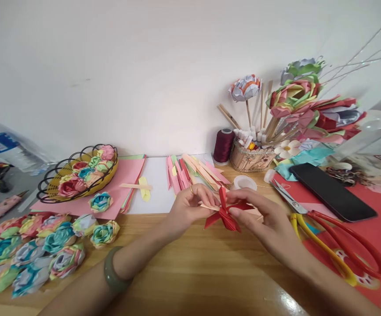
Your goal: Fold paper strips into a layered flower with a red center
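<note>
Between my two hands, just above the wooden table, is a bundle of folded red paper petals (228, 219) with pale peach strips among them. My left hand (195, 204) pinches the left side of it, thumb and fingers together near a peach strip. On the other side my right hand (259, 210) grips the red petals, its thumb lying across the front. Behind the hands lies a pile of folded paper strips (180, 175) in pink, peach, red and green. The underside of the bundle is hidden.
Finished paper flowers (58, 241) crowd the left, below a yellow basket (55, 171) of more flowers. Scissors (328, 237) and a black phone (332, 191) lie on red paper at right. Behind stand a maroon thread spool (223, 147) and a holder (252, 157) with stemmed flowers.
</note>
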A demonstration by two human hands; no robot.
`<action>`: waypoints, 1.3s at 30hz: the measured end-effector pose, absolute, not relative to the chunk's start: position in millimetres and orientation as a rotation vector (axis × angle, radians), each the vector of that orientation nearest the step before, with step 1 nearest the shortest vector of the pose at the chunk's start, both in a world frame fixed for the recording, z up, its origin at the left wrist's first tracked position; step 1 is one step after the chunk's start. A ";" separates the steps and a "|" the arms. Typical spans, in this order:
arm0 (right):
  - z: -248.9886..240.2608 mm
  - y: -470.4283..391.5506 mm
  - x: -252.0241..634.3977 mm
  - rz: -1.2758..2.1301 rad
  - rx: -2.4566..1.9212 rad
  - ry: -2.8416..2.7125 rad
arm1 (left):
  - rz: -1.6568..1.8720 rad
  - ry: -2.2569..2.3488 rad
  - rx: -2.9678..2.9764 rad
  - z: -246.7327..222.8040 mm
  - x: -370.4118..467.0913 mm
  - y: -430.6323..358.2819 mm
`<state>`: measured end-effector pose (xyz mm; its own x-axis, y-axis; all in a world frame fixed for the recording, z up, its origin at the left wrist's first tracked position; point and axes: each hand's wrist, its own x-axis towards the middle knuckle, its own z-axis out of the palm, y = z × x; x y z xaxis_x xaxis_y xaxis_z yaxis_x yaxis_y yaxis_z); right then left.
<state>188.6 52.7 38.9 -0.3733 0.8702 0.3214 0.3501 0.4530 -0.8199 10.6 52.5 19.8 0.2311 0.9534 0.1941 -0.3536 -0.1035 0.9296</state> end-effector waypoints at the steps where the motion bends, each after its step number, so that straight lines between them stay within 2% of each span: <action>1: 39.1 52.4 186.8 0.952 -1.031 -1.905 | 1.245 0.684 1.173 20.1 11.0 51.6; 5: 40.9 50.8 181.4 1.179 -1.062 -1.744 | 1.169 0.643 1.151 20.4 12.3 49.1; 10: 39.8 49.2 178.2 1.193 -1.045 -1.827 | 1.214 0.782 1.015 21.6 15.1 50.9; 16: 33.2 48.2 179.3 0.974 -1.080 -1.940 | 1.069 0.911 0.798 27.8 14.8 52.0; 31: 29.0 42.3 180.5 0.401 -0.954 -2.146 | 1.055 1.061 1.112 27.6 7.9 54.8; 39: 31.4 42.1 183.3 0.367 -0.863 -2.203 | 1.109 0.988 1.301 29.5 4.2 53.1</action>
<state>183.3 42.1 31.4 -0.5084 0.6789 0.5297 0.4709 0.7342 -0.4891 4.2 53.1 29.5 0.2121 0.9757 0.0549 -0.0576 -0.0436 0.9974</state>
